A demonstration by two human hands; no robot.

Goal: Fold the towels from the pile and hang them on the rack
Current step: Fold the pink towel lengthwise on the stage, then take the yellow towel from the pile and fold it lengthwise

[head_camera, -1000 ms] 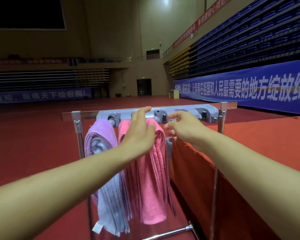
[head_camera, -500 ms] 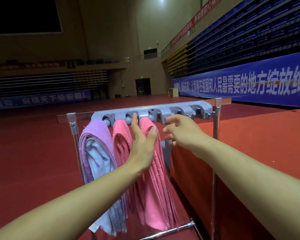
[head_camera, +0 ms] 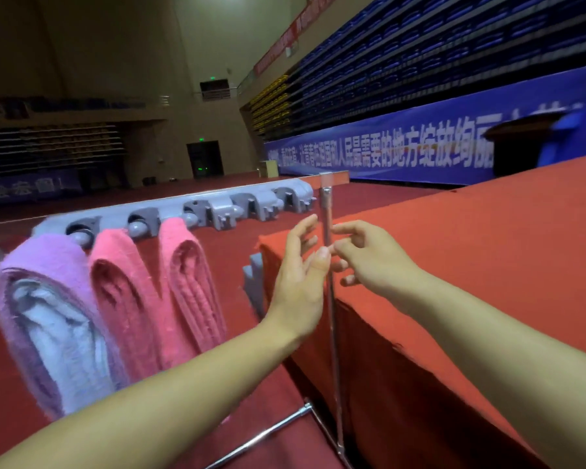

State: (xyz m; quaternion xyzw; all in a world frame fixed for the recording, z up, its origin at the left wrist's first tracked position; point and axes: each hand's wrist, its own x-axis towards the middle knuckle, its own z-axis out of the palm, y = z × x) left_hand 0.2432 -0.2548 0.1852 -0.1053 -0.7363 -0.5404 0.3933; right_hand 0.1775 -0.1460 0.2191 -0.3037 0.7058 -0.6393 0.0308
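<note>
Three folded towels hang side by side from the grey clip rack (head_camera: 257, 203): a purple towel (head_camera: 44, 299) with a pale lining at the left, a pink towel (head_camera: 122, 292) in the middle, and a second pink towel (head_camera: 192, 282) to its right. My left hand (head_camera: 300, 275) is off the towels, fingers straight, beside the rack's right metal post (head_camera: 329, 252). My right hand (head_camera: 369, 257) hovers just right of that post with relaxed fingers. Neither hand holds anything. The towel pile is not in view.
A table under red cloth (head_camera: 471, 265) fills the right side, close against the rack's post. The rack's metal foot bar (head_camera: 268, 431) crosses the red floor below my arms. Free clips (head_camera: 247, 206) remain on the rack's right half. A blue banner (head_camera: 420, 143) lines the stands.
My left hand has left the pink towel and swung right toward the post. My view has turned right and tilted, so the towels now sit at the left.
</note>
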